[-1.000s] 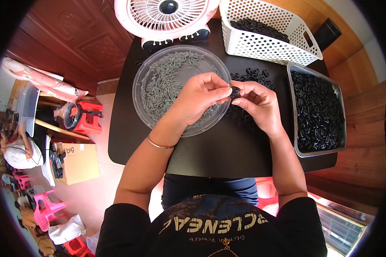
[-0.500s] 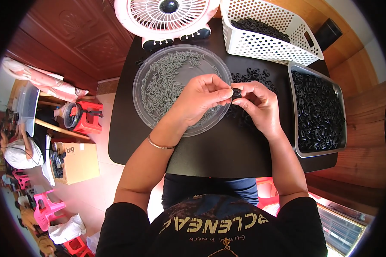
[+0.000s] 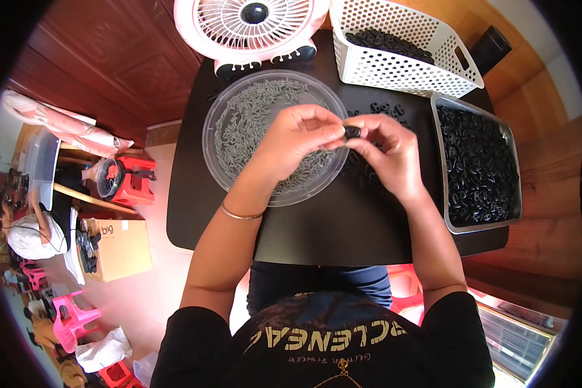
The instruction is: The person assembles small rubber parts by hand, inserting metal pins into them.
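A small black plastic part (image 3: 352,132) is pinched between my two hands above the table. My left hand (image 3: 304,139) has thumb and forefinger closed at the part's left side; whether a smaller piece is also in that pinch is hidden. My right hand (image 3: 393,152) grips the part from the right with thumb and fingertips. Below my left hand stands a round clear tub (image 3: 208,145) holding many small grey rod-like pieces (image 3: 236,139). Loose black parts (image 3: 388,111) lie on the table behind and under my right hand.
At right stands a metal tray (image 3: 482,227) full of black parts. A white perforated basket (image 3: 401,76) with more black pieces is at the back, beside a pink fan (image 3: 252,29). The dark table (image 3: 330,233) spans the front. Far left, another person (image 3: 35,236) sits near a cardboard box (image 3: 123,249).
Both hands have shifted slightly up and left, and the black part between the fingertips has turned a little. The view has also moved slightly.
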### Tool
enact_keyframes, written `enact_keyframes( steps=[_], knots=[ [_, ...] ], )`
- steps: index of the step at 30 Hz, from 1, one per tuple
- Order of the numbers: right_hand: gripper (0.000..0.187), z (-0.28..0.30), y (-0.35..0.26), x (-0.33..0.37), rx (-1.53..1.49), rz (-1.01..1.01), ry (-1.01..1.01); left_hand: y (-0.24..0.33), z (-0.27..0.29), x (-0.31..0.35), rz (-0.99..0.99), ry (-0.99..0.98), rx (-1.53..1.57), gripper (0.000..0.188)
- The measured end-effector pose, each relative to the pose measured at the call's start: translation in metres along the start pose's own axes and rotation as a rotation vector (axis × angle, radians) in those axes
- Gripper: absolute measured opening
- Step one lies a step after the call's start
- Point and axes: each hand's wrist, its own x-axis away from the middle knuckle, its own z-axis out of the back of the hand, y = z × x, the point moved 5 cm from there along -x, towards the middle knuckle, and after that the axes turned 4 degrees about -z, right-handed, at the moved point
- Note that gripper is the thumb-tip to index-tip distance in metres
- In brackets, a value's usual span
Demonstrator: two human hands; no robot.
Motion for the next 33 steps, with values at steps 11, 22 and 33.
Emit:
enact_keyframes(
  steps=[11, 22, 33],
  knots=[
    [0.050, 0.077, -0.057, -0.085, 0.584, 0.169, 0.543, 0.034, 0.035, 0.005, -0.384, 0.113, -1.323, 0.010],
    [0.020, 0.025, -0.008, -0.008, 0.471, 0.014, -0.194, 0.027, 0.027, 0.012, -0.319, 0.008, -1.532, 0.010],
    [0.015, 0.027, 0.003, -0.002, 0.321, -0.016, -0.025, 0.023, 0.025, 0.010, -0.252, 0.029, -1.627, 0.008]
  ],
)
